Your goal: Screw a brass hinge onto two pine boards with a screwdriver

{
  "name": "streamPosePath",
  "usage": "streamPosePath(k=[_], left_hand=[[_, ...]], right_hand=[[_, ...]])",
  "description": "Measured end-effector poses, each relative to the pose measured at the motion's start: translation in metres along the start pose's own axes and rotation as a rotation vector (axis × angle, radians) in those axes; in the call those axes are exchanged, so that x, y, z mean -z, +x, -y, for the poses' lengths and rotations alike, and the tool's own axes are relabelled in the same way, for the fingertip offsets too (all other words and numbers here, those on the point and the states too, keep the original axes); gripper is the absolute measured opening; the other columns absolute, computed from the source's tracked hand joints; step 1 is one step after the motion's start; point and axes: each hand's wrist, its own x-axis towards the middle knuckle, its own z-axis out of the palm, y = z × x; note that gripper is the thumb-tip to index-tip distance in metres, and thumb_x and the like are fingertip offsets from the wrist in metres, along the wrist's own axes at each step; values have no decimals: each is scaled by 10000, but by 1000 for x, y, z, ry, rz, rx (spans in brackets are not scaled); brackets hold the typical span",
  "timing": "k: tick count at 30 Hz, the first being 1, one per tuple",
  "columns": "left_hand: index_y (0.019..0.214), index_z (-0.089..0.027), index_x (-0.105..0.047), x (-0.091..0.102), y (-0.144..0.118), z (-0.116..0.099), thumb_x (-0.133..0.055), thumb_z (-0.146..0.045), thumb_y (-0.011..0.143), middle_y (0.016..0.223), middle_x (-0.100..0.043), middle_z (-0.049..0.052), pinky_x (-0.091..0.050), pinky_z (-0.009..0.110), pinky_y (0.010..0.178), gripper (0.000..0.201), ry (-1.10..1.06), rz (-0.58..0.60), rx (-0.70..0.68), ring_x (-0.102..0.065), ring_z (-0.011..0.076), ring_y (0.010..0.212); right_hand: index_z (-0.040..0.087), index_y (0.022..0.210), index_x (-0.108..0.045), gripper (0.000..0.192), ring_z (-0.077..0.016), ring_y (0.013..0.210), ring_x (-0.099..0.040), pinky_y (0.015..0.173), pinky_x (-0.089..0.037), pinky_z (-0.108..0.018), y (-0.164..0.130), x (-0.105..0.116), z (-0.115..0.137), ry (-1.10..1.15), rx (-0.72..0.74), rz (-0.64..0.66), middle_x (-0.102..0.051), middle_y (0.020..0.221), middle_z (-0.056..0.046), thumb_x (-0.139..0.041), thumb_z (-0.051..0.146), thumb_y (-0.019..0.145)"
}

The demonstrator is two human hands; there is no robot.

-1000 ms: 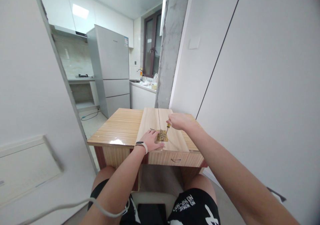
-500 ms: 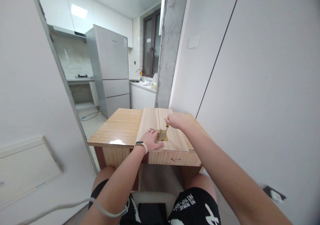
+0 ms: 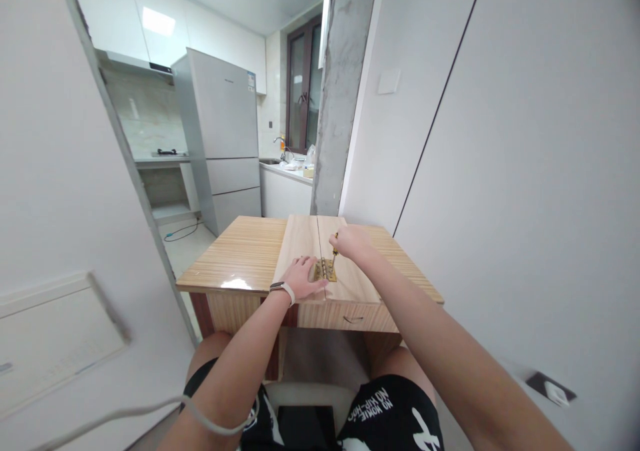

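The left hand (image 3: 302,277) lies flat beside the brass hinge (image 3: 325,270), already on the boards (image 3: 305,237), while the right hand's (image 3: 350,243) fingers grip a screwdriver (image 3: 335,246) over it, screws seemingly unfinished.

- The hinge (image 3: 325,269) is brass-gold, shiny, at the seam of two pale boards.
- The boards (image 3: 350,281) are light beige wood with faint straight grain; a thin dark line runs between them.
- The screwdriver (image 3: 335,245), at 1 o'clock from the hinge, shows a yellow handle with dark bands.
- The table (image 3: 240,257) is warm tan with fine striped grain and a glossy white glare; its legs are reddish brown.
- The watch band (image 3: 283,289) on the left wrist is white with a black face.
- The shorts (image 3: 390,414) are black with white lettering.
- The fridge (image 3: 225,137), at 11 o'clock from the table, is silver-grey.
- The pillar (image 3: 340,91) is rough grey concrete.
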Motion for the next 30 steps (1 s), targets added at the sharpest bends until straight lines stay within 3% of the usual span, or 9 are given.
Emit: streamPosePath(k=[6,11,21,30], left_hand=[[1406,-142,-501,-9,11,17,-560,-379,914,1430,-532,167,-318,436,1148,550,16,-68,205,-463,305,1323],[1385,-128,-533,-11,24,29,-519,-201,884,1421,-554,171,-324,397,1140,506,35,-26,247,-485,284,1326],[1211,-190,-672,-19,31,36,-471,-196,944,1339,-580,166,-340,449,1106,334,82,-4,209,-487,286,1304],[1092,-175,-668,-16,25,25,-449,-183,967,1141,-583,149,-430,409,968,252,144,-57,262,-544,280,1061]], right_hand=[[149,1083,-764,505,-275,1013,-699,822,-482,-306,-6,-6,-10,16,-11,-31,-744,1089,-189,-400,481,971],[158,1030,-767,522,-264,966,-700,785,-471,-296,-16,-8,-32,86,-104,-78,-755,1011,-168,-395,519,967],[189,927,-762,476,-261,920,-697,765,-458,-307,-45,-21,-73,113,-200,-115,-756,950,-144,-426,525,952],[185,1011,-733,432,-260,900,-694,733,-436,-305,-61,-23,-71,110,-176,-83,-748,953,-138,-415,475,971]])
